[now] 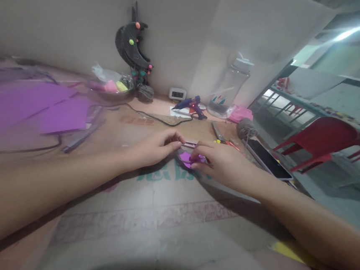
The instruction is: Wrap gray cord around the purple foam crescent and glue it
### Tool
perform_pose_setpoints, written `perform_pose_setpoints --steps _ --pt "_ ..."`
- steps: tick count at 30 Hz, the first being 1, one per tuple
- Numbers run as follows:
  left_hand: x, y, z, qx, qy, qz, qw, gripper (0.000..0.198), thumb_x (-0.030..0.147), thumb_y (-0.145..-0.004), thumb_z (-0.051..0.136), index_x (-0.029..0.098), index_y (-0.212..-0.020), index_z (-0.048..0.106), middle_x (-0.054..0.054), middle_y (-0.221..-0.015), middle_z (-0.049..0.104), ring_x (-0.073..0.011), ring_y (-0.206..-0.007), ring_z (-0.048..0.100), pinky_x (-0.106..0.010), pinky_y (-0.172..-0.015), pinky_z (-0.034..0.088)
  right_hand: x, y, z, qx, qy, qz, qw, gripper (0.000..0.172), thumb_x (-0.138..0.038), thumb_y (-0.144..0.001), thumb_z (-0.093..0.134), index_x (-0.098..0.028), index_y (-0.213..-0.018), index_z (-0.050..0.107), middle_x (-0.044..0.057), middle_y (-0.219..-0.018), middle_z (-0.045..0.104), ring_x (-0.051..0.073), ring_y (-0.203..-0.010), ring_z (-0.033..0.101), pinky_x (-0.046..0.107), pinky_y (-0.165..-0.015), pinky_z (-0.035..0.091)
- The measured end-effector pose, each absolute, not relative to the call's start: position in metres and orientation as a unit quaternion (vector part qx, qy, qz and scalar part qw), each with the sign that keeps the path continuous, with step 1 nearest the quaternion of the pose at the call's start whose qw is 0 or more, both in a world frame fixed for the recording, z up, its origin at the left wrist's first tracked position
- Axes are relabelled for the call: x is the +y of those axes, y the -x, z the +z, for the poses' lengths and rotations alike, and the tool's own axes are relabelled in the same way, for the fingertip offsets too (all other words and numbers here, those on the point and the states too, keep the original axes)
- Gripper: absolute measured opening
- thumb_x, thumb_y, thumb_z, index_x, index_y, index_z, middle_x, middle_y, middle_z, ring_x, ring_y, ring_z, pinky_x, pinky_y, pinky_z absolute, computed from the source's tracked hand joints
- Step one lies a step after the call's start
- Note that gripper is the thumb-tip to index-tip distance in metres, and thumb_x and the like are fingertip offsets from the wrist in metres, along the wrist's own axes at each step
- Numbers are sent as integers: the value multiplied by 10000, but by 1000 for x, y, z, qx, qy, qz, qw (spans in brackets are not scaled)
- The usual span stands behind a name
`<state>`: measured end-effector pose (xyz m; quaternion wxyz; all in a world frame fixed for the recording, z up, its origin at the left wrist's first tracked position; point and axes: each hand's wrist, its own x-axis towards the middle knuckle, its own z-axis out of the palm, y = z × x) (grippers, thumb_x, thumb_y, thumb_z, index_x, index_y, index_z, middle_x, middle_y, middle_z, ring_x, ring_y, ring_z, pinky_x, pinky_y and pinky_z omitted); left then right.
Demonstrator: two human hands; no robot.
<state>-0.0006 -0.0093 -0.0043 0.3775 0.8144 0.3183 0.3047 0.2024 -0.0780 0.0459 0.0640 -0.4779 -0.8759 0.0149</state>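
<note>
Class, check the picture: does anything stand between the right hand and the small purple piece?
Nothing visible does. The right hand has its fingertips at the right side of the purple piece, with no other object showing between them. Blur hides the exact grip.

1. Left forearm (78,174): bare; enters at the lower left and extends forward and inward toward the centre.
2. Left wrist (132,156): nearly straight, in line with the forearm.
3. Left hand (163,145): fingers bent, index finger arched above the thumb, both tips close together and pointing right.
4. Right forearm (290,209): bare; enters at the lower right and extends forward and inward.
5. Right wrist (254,181): close to straight.
6. Right hand (214,157): fingers curled inward and pointing left, thumb on the near side, close to the fingertips.
7. Hand spacing: near each other, apart, fingertips facing.
</note>
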Motion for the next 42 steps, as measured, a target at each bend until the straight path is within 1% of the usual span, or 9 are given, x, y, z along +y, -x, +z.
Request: perform_pose_setpoints --steps 2,4,9,14,17,21,28,33,42 --pt "-9 0 -5 314 -821 304 367 174 302 -893 476 201 -971 593 -18 -855 627 -164 -755 549 -278 -686 422 -76 -203 40 -881 468 13 64 132 -233 -916 545 -191 -904 669 40 -963 641 139 -763 591 257 -695 390" --pt "-8 0 -6 314 -827 300 357 183 301 -896 469 205 -981 600 -20 -860 634 -166 -760 558 -279 -691 422 -75 -203 37 -881 467 17 80 133 -211 -914 533 -188 -880 659 38 -941 643 139 -767 590 251 -694 388" --pt "-8 2 -6 311 -844 279 336 204 301 -896 471 210 -1004 617 -32 -903 661 -178 -800 581 -281 -713 431 -81 -196 41 -836 525 98 125 104 -263 -925 493 -191 -905 566 -13 -715 621 111 -593 521 223 -574 338" --pt "-9 2 -6 297 -855 271 328 210 296 -902 459 208 -1002 620 -47 -967 672 -193 -873 593 -289 -756 440 -82 -195 45 -826 523 152 144 132 -301 -935 485 -192 -928 560 -18 -732 620 106 -619 520 215 -577 350" --pt "-9 2 -6 299 -859 269 317 204 289 -901 456 206 -993 619 -49 -984 671 -199 -897 597 -297 -776 443 -76 -202 45 -842 506 144 116 144 -324 -904 551 -208 -957 618 -11 -772 654 112 -642 544 221 -591 353" --pt "-9 2 -6 295 -866 264 305 195 281 -898 456 208 -994 610 -43 -988 671 -197 -898 601 -296 -781 444 -68 -210 45 -860 492 94 94 124 -259 -880 575 -205 -864 685 7 -770 676 122 -658 553 228 -603 352" --pt "-8 3 -7 270 -883 252 288 211 283 -912 449 201 -1025 607 -47 -974 665 -191 -880 598 -286 -759 438 -72 -205 41 -846 494 100 174 209 -335 -910 549 -185 -888 694 -7 -686 646 97 -579 510 213 -559 332" --pt "-9 3 -5 252 -889 246 293 208 272 -907 453 197 -1024 607 -40 -921 653 -180 -824 584 -274 -715 427 -71 -205 38 -834 502 85 213 201 -309 -911 548 -175 -874 693 -7 -677 642 90 -576 506 208 -560 332" --pt "-10 2 -5 248 -880 252 318 198 279 -914 446 203 -1019 596 -20 -898 640 -156 -782 575 -262 -707 431 -58 -210 36 -809 551 156 133 188 -319 -877 573 -183 -845 699 -7 -686 659 101 -590 537 213 -547 337"
